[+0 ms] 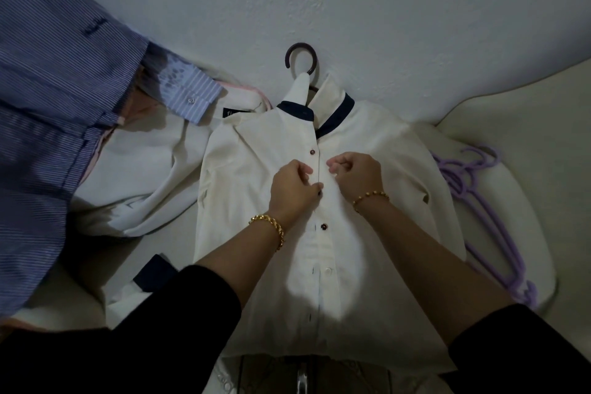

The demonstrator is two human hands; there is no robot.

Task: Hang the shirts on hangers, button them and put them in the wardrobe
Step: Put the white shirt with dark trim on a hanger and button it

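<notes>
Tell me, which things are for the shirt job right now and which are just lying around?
In use: white shirt, dark hanger inside it, left hand and right hand, both pinching its front edges.

Just lying by: blue striped shirt, second white shirt, purple hangers.

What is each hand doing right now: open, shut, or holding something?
Left hand: fingers curled, pinching the shirt at its front edge.
Right hand: fingers curled, pinching the shirt's other front edge.
</notes>
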